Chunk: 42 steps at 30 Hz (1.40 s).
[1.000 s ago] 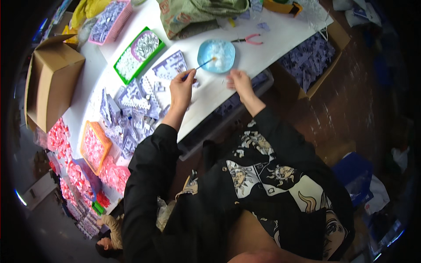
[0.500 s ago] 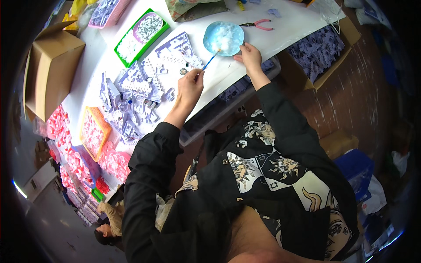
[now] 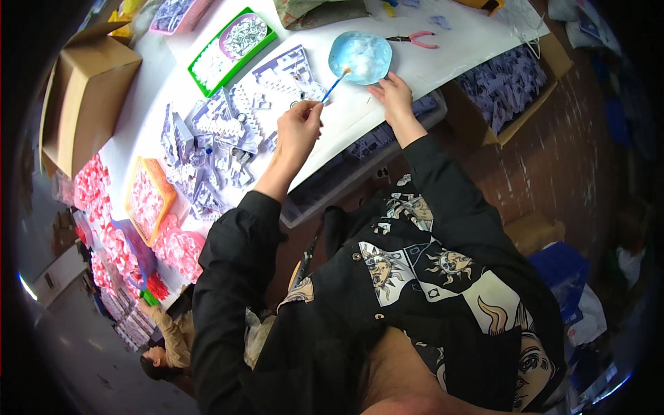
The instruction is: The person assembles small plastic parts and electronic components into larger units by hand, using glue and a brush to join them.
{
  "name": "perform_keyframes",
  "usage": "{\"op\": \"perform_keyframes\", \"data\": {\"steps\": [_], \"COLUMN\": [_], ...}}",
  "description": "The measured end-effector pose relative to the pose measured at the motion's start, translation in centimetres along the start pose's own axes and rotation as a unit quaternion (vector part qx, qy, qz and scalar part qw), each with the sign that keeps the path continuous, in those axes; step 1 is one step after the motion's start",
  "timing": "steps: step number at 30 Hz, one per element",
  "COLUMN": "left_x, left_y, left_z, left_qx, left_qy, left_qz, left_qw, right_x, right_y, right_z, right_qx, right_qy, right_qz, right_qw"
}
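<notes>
My left hand (image 3: 299, 131) is closed on a small brush (image 3: 335, 88) with a thin blue handle. The brush's orange-brown tip rests at the lower left inside a light blue dish (image 3: 338, 45), against a white, paste-like or fluffy mass (image 3: 366, 57). My right hand (image 3: 395, 101) is beside the dish's near right rim, fingers stretched out and nothing visible in them. Whether its fingertips touch the rim I cannot tell. Left of the dish, purple-grey plastic parts (image 3: 279, 75) lie on the white table, with a heap of similar parts (image 3: 207, 149) nearer.
Pink-handled pliers (image 3: 420, 40) lie right of the dish. A green tray (image 3: 201, 84) holds small white and metallic pieces. A cardboard box (image 3: 90, 97) stands far left, near an orange basket (image 3: 166, 196) of pink pieces. Another box (image 3: 550, 76) of parts sits right. A person (image 3: 173, 339) is lower left.
The view has shifted slightly, so the table things sit a little further right and up. My right hand's fingers have moved slightly down from the dish's rim. The brush stays in my left hand.
</notes>
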<state>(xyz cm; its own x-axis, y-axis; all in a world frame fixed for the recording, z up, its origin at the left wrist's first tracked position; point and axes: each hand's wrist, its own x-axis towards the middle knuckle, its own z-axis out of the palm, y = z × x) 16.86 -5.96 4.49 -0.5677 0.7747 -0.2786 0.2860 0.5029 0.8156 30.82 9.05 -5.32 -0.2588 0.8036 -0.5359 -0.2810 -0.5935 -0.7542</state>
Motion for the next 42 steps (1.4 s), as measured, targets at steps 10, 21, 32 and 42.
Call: {"op": "perform_keyframes", "data": {"steps": [10,21,32,42], "left_x": [-0.3,0.3,0.4,-0.6], "left_y": [-1.8,-1.8,-2.7,-2.8], "left_z": [-0.1,0.3,1.6,1.6], "left_qx": [-0.065,-0.042,0.154,0.170], "left_qy": [-0.031,-0.022,0.072,0.102], "left_qz": [-0.072,-0.059,0.204,0.269], "left_qw": [0.995,0.997,0.964,0.943], "right_x": [-1.4,-1.8,-1.8,-1.5], "right_y": [-0.2,-0.2,0.2,0.6], "right_z": [0.8,0.8,0.7,0.2], "right_qx": [0.079,0.086,0.096,0.107], "right_qy": [-0.010,-0.009,-0.019,-0.025], "right_qz": [0.008,0.006,0.011,-0.004], "right_qw": [0.997,0.996,0.995,0.994]}}
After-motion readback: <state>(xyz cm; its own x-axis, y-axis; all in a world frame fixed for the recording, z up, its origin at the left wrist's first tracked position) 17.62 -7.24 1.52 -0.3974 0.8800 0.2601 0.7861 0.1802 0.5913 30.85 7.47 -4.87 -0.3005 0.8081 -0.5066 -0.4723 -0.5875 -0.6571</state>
